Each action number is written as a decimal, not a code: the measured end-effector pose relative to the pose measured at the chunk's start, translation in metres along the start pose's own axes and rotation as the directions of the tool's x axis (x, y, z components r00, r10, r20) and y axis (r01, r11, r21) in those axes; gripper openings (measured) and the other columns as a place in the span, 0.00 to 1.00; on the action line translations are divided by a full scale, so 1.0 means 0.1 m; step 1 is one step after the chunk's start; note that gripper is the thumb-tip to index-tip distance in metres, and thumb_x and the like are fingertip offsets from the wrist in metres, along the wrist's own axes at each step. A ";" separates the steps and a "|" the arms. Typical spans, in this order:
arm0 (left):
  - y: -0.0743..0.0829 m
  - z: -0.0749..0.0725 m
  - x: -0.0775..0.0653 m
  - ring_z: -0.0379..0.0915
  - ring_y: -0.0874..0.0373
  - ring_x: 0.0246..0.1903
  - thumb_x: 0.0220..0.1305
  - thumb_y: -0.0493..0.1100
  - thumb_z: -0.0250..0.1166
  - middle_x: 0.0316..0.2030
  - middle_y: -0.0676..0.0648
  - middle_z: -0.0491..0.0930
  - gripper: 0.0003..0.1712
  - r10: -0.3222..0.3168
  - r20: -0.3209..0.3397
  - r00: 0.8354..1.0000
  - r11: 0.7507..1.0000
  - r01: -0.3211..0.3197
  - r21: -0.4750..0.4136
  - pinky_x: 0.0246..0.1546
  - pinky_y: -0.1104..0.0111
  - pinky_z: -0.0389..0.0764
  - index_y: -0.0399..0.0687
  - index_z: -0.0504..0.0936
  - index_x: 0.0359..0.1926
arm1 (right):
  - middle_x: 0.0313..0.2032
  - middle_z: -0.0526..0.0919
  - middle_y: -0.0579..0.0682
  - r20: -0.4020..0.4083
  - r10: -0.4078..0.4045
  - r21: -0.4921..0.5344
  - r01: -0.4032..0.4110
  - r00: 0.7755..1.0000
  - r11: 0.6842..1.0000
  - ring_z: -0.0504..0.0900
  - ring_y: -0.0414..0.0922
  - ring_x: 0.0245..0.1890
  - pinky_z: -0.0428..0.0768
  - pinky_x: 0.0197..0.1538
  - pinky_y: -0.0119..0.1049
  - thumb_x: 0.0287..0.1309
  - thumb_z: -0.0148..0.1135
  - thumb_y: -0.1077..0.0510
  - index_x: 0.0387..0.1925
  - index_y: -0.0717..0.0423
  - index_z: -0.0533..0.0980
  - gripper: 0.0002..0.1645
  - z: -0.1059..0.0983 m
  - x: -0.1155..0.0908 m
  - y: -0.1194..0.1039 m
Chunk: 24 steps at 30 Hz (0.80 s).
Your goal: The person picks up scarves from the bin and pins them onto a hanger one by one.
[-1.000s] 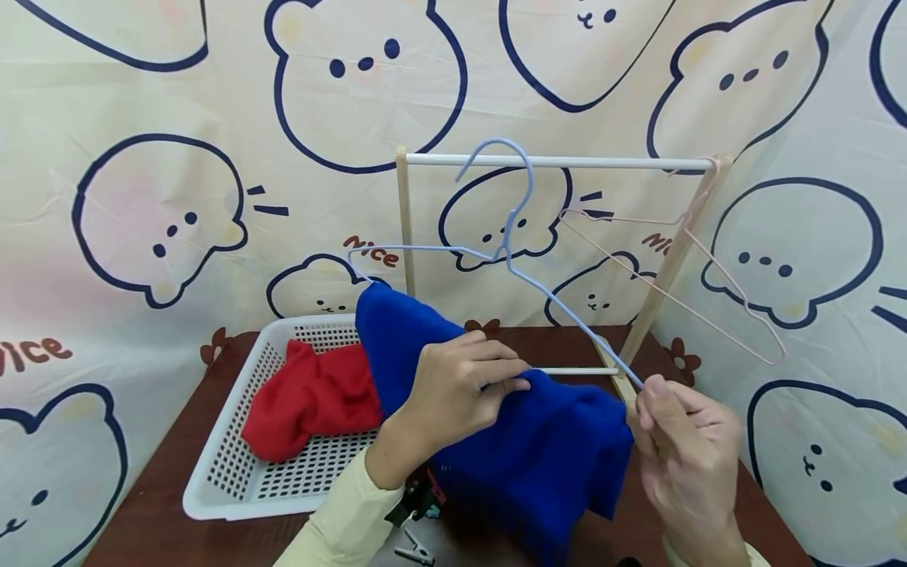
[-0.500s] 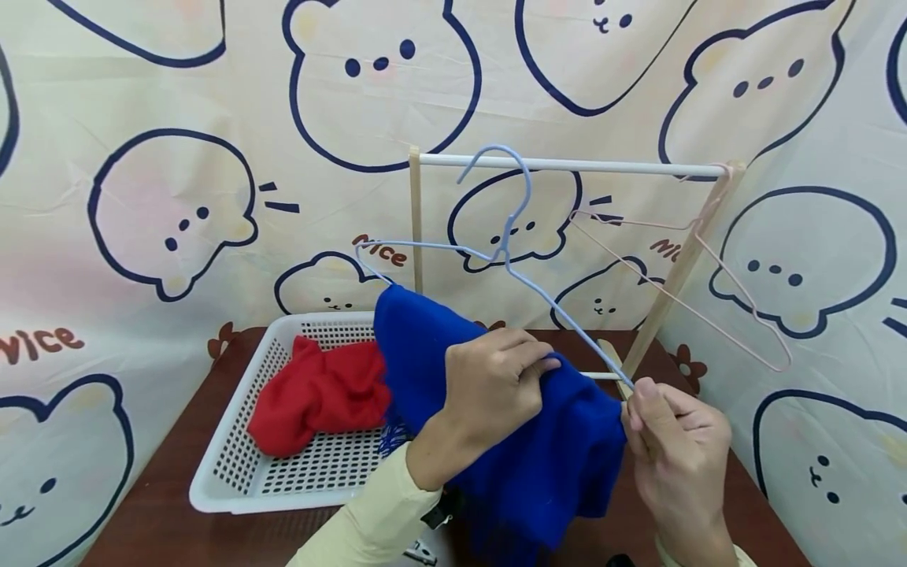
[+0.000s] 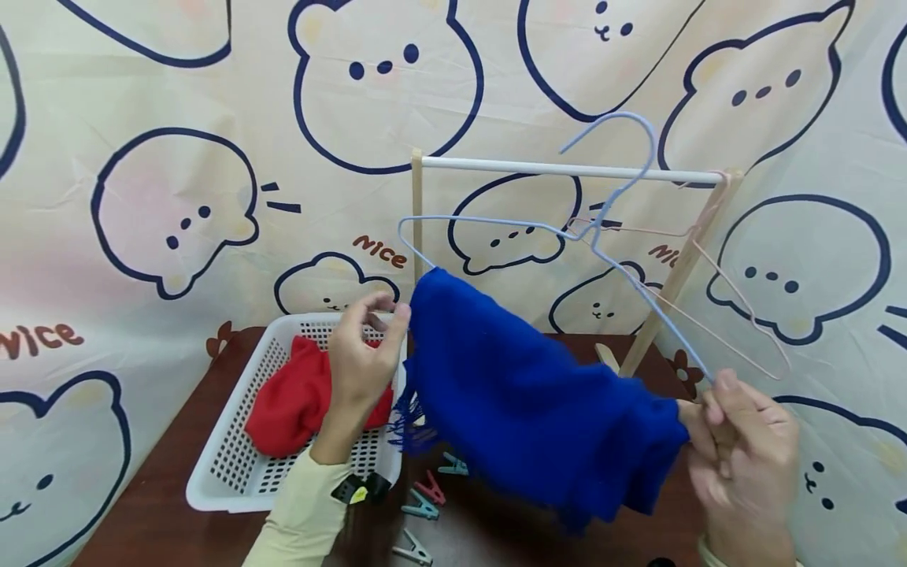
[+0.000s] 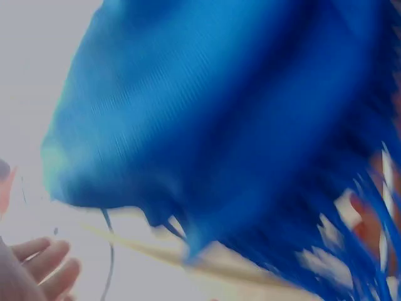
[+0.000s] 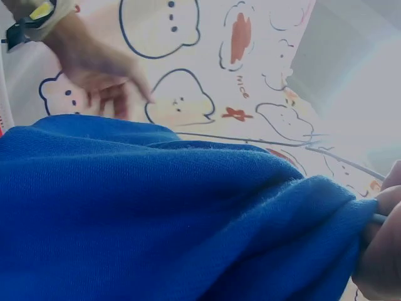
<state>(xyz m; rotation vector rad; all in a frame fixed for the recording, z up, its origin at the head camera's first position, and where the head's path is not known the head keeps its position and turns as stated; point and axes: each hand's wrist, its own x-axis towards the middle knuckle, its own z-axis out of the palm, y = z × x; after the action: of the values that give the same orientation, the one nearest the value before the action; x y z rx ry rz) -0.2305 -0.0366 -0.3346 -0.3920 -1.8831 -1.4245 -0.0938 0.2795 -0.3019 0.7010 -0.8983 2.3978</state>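
Note:
A fringed blue scarf (image 3: 524, 402) drapes over the lower bar of a light blue clothes hanger (image 3: 602, 228), hiding most of that bar. At the hanger's right corner, my right hand (image 3: 751, 457) pinches the wire, with the scarf's end bunched against the fingers. My left hand (image 3: 361, 362) holds nothing; thumb and fingers are spread, close to the scarf's left edge and in front of the basket. In the right wrist view the same left hand (image 5: 100, 63) appears beyond the cloth. Blue fabric (image 4: 207, 113) with its fringe fills much of the left wrist view.
A white perforated basket (image 3: 220, 472) with a red cloth (image 3: 286, 405) stands at left. Behind the scarf is a rack with a white rail (image 3: 496, 164), a pink hanger (image 3: 751, 299) at its right end. Several clips, one a red clip (image 3: 431, 488), lie on the brown table.
My left hand has let go of the scarf and moved left to its outer edge. The right hand has carried hanger and scarf rightward, with the hook now higher.

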 end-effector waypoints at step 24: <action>-0.23 -0.21 -0.06 0.79 0.59 0.24 0.61 0.40 0.61 0.25 0.40 0.81 0.09 -0.044 0.712 0.701 0.933 0.284 -0.221 0.27 0.71 0.80 0.39 0.75 0.39 | 0.07 0.60 0.47 -0.187 -0.290 -0.300 0.227 0.939 0.926 0.48 0.38 0.03 0.40 0.07 0.26 0.63 0.47 0.70 0.21 0.76 0.69 0.16 -0.01 0.11 -0.09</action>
<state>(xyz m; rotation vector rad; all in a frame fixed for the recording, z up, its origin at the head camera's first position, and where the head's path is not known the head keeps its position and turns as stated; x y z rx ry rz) -0.2334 -0.0631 -0.3523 -1.0766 -2.3136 -1.8922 -0.0966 0.2890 -0.2915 0.3989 -0.9502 2.0171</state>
